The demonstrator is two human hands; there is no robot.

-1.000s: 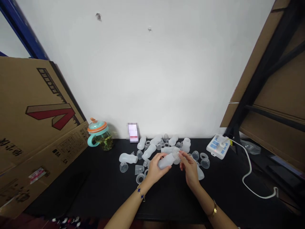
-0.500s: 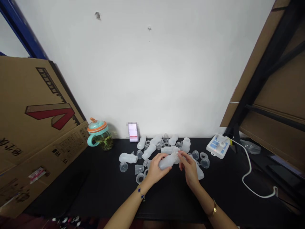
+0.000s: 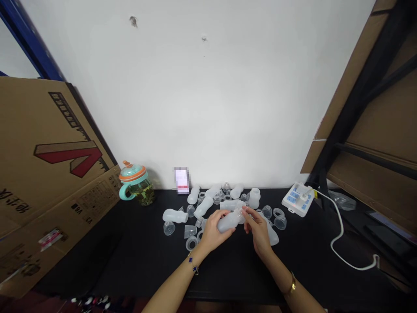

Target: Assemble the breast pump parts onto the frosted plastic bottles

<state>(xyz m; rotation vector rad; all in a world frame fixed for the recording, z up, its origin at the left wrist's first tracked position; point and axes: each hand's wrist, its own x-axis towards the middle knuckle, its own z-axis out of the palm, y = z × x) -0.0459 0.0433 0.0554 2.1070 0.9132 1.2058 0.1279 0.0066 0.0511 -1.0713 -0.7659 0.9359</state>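
My left hand (image 3: 216, 231) is wrapped round a frosted white baby bottle (image 3: 227, 222), which lies tilted with its neck toward the right. At that neck sits a clear nipple piece (image 3: 239, 213); its exact shape is hard to make out. The thumb and fingers of my right hand (image 3: 256, 227) pinch this piece from the right. Behind and around both hands lie more frosted bottles (image 3: 204, 207), clear dome caps (image 3: 169, 228) and screw rings (image 3: 191, 243). Another bottle (image 3: 273, 235) lies partly hidden beside my right hand.
A teal-lidded glass jug (image 3: 143, 191) with leaves inside stands at the back left, near a large cardboard box (image 3: 48, 143). A blurred phone (image 3: 182, 180) leans on the wall. On the right, a white power strip (image 3: 299, 199) trails a white cable (image 3: 339, 217) across the black table (image 3: 146, 265).
Very little differs. My right fingers have shifted slightly at the bottle's neck, while my left hand keeps the bottle in the same place.
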